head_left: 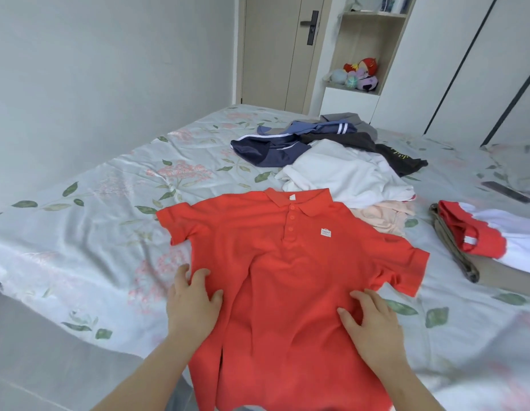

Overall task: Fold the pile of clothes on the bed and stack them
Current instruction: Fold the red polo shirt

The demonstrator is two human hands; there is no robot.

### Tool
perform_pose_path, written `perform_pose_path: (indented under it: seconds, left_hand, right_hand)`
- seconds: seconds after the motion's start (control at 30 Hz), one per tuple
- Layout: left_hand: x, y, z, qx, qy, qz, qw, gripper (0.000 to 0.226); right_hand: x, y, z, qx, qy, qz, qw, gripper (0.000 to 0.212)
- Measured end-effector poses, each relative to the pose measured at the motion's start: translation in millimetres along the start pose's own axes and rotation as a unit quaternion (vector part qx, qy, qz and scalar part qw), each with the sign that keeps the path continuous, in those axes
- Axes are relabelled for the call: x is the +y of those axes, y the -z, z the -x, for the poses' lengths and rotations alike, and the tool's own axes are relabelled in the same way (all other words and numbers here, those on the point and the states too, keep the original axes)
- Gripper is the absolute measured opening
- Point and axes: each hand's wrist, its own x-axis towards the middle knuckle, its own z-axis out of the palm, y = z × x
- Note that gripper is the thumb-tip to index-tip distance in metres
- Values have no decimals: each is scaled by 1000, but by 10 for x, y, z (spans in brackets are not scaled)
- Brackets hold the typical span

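Red polo shirt [287,277] spread out flat
It lies front up, collar toward 12 o'clock, both short sleeves out. The unfolded pile [332,164] lies at 1 o'clock from it, and the folded stack [483,235] at 3 o'clock.

Before you stands the bed [89,221], covered by a pale green sheet printed with pink flowers and green leaves. Nearest you, a red short-sleeved polo shirt [287,280] lies spread front up, collar away from you, hem at the near edge. Beyond it, a loose pile of unfolded clothes [332,161] rests on the sheet: a navy white-striped garment [266,149], a crumpled white garment [341,173] and a pale pink garment [379,218] that touches the polo's shoulder. To your right sits a folded stack of olive, red and white clothes [480,235]. Behind it lies a dark flat rectangular object [506,192], too blurred to identify.
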Motion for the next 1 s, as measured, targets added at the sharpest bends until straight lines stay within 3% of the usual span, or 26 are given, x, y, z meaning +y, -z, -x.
perform_pose_path:
  seconds: [0.07,0.13,0.23,0.3,0.37,0.43,0.53,0.6,0.7,0.73,0.87,1.0]
  left_hand:
    - [11,104,132,4,41,92,995,65]
    - [0,169,171,-25,99,151,983,71]
    - [-91,271,165,-84,177,283,939,36]
    - [-219,337,163,-62,207,348,912,8]
    - [-387,371,154,6,210,322,923,11]
    - [-491,381,194,-21,218,330,918,16]
    - [-576,347,306,-181,200,338,902,14]
    - [-628,335,339,-170,183,351,903,12]
    - [-682,345,373,-72,178,363,912,17]
    - [-702,355,379,-85,171,351,917,17]
    - [-726,398,451,-274,182,284,901,20]
    - [-734,387,456,-211,189,287,915,20]
  right_hand:
    - [124,37,177,9,-70,-90,993,58]
    - [187,99,217,-13,-122,-172,977,53]
    - [292,230,207,-22,-154,-275,949,10]
    - [443,299,233,28,-201,-347,915,17]
    - [597,332,278,87,-245,-381,887,18]
    - [620,376,314,88,-258,-394,878,13]
    - [611,410,344,-17,-245,-395,885,24]
    - [623,441,396,-45,-233,-364,901,15]
    - [766,443,458,45,-251,-333,908,20]
    - [792,449,485,52,-252,-332,907,19]
    - [841,502,571,-32,-233,-328,915,7]
    - [948,485,585,62,-227,-203,950,16]
